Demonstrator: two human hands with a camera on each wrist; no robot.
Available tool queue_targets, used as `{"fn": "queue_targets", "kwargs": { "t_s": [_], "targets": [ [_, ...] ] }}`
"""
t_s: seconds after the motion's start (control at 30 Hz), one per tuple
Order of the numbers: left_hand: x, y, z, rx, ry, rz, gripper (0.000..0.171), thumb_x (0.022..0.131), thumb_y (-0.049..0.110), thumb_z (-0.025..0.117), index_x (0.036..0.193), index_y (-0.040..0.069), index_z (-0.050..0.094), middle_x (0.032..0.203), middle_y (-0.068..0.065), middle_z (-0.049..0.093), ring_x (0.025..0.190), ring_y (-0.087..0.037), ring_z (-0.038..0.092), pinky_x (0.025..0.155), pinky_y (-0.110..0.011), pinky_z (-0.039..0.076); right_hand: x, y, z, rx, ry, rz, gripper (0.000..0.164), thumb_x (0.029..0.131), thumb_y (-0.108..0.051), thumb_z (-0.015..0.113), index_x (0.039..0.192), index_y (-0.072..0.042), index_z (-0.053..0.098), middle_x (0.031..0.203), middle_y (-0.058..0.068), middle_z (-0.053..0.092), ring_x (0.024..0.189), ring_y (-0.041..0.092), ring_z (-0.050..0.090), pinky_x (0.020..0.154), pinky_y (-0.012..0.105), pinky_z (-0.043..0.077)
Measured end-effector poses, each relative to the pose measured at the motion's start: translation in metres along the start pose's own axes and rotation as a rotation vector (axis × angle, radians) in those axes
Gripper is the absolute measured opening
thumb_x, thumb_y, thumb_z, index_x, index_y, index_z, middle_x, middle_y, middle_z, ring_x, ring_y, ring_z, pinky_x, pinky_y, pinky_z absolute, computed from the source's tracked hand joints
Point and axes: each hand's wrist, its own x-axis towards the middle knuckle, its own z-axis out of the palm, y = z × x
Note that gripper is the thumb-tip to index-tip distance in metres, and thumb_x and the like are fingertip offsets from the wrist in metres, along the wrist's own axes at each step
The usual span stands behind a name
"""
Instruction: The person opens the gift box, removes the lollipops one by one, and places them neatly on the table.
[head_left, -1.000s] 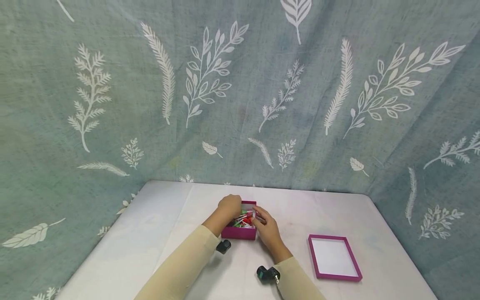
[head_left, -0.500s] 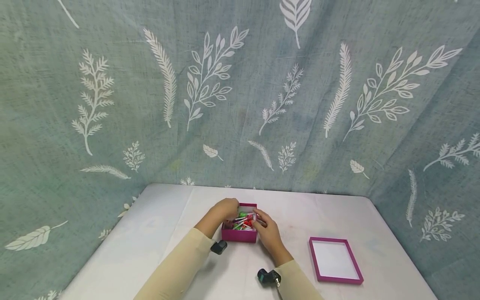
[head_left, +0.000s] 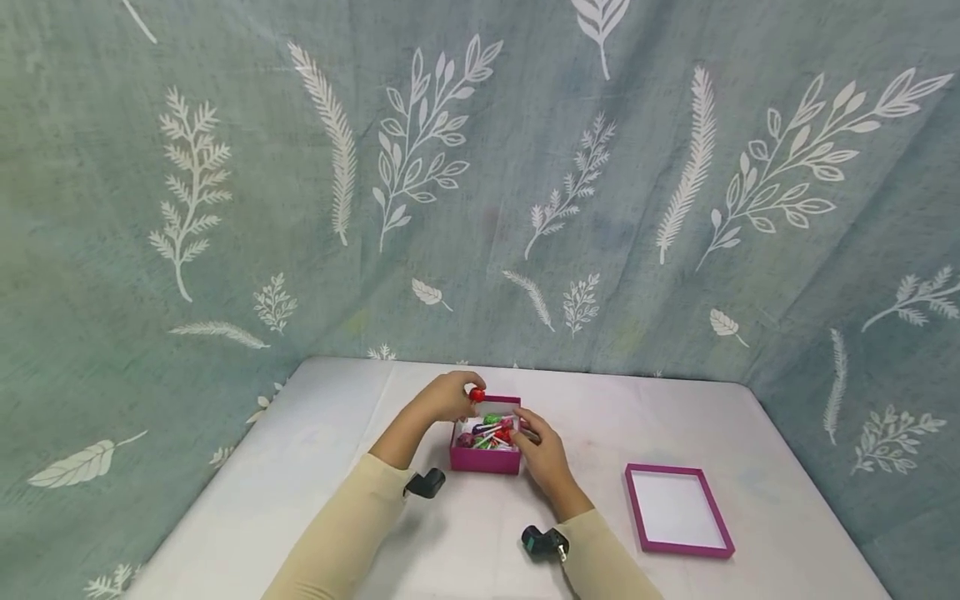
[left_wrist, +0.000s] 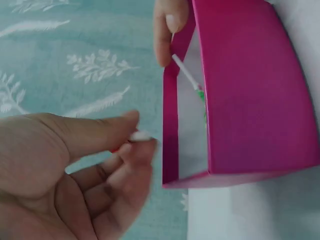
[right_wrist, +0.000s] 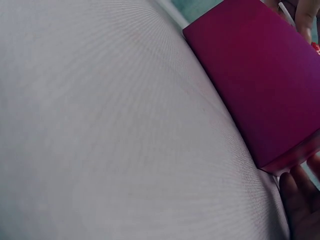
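Observation:
My left hand point(head_left: 442, 398) pinches a red-wrapped lollipop point(head_left: 477, 394) above the back left of a magenta box point(head_left: 485, 461). In the left wrist view its white stick point(left_wrist: 141, 136) pokes out between thumb and fingers, beside the box's open side. Several lollipops point(head_left: 489, 430) with green, red and purple wrappers lie jumbled in the box. At the box's right wall my right hand point(head_left: 549, 457) grips the rim, thumb toward the contents. The right wrist view catches only its fingers point(right_wrist: 295, 190) against the box's end.
The box's lid point(head_left: 678, 510), white inside with a magenta rim, lies to the right on the white table point(head_left: 360, 417). A leaf-patterned green curtain point(head_left: 480, 208) hangs behind and around the table. Small black cameras point(head_left: 426, 483) are strapped at both wrists.
The left hand has come up out of the box with a red lollipop and shifted slightly left. The right hand stays at the box's right side.

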Motion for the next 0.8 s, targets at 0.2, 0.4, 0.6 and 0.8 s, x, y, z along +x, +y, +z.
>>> {"fn": "queue_targets", "kwargs": {
  "t_s": [0.2,0.4,0.6,0.8],
  "targets": [
    [-0.002,-0.017,-0.007,-0.225,0.016,0.018,0.046,0.083,0.002,0.075,0.126,0.006,0.058,0.080,-0.009,0.063,0.067,-0.021,0.063,0.058,-0.034,0.056,0.001,-0.001,-0.002,-0.009,0.007,-0.023,0.043,0.093,-0.015,0.063,0.136,-0.014,0.058,0.142,0.005,0.050,0.121,0.028,0.054,0.100,0.044,0.042],
    [-0.007,-0.038,-0.011,-0.394,0.053,-0.006,0.045,0.083,-0.001,0.074,0.124,0.009,0.058,0.089,-0.013,0.060,0.072,-0.024,0.063,0.065,-0.044,0.057,0.001,0.001,-0.002,-0.002,0.012,-0.032,0.042,0.092,-0.013,0.063,0.135,-0.013,0.059,0.140,0.005,0.050,0.119,0.027,0.055,0.099,0.042,0.043],
    [-0.014,-0.061,-0.010,-0.437,0.088,-0.023,0.040,0.086,0.000,0.071,0.122,0.011,0.058,0.092,-0.013,0.060,0.073,-0.026,0.065,0.064,-0.044,0.056,0.002,0.003,-0.002,0.009,0.013,-0.028,0.043,0.091,-0.011,0.063,0.134,-0.011,0.059,0.139,0.005,0.052,0.118,0.028,0.056,0.099,0.044,0.043],
    [-0.021,-0.084,-0.004,-0.437,0.119,-0.017,0.033,0.091,0.005,0.068,0.122,0.010,0.059,0.091,-0.012,0.063,0.071,-0.027,0.065,0.061,-0.040,0.055,0.002,0.003,0.000,0.017,0.011,-0.036,0.043,0.092,-0.012,0.064,0.134,-0.012,0.059,0.138,0.006,0.052,0.118,0.030,0.056,0.099,0.044,0.043]
  ]
}}
